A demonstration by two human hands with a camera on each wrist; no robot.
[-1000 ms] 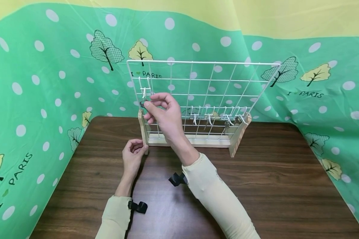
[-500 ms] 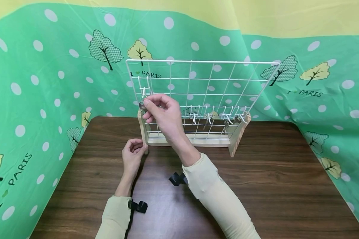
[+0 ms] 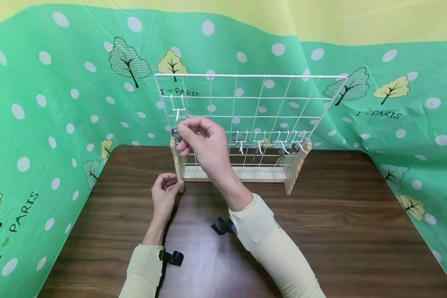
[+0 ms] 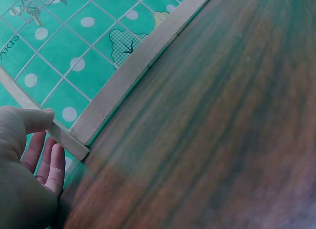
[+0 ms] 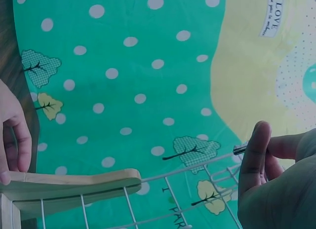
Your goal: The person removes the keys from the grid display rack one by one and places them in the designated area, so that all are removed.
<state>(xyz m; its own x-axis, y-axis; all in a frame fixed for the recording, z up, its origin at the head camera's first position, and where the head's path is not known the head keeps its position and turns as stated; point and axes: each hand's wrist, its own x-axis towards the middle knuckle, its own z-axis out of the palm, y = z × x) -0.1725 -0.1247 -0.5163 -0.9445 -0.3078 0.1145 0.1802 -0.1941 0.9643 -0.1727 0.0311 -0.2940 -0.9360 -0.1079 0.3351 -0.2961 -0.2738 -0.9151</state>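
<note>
Right hand [image 3: 207, 142]: thumb and forefinger pinch a small metal piece [image 3: 175, 132] at the left end of the rack, just below the upper hook [image 3: 177, 114]. The piece sits at the fingertips, with part of it projecting past the thumb on the left side in the head view; the remainder is covered by the fingers. A thin ring [image 3: 178, 123] shows between hook and fingertips; whether it sits on the prong is too small to tell.

Orientation: in the right wrist view the piece appears as a short bar, its long axis nearly level across the frame with a slight tilt, the exposed end pointing left, away from the hand. The far end is hidden.

Left hand [image 3: 164, 193]: grips the left leg [image 3: 176, 161] near its foot, thumb on one face and fingers round the other side.

Edges and room: the upper hook hangs close to the left edge of the wire grid [image 3: 246, 75], well below the top bar. Open squares extend to its right. A row of lower hooks [image 3: 260, 146] occupies the right half, well apart from the pinched piece, with keys [image 3: 281, 156] hanging among them. The wooden base [image 3: 234, 177] runs between the legs; bare tabletop [image 3: 339, 231] extends in front and to both sides, with patterned cloth [image 3: 97, 25] behind
</note>
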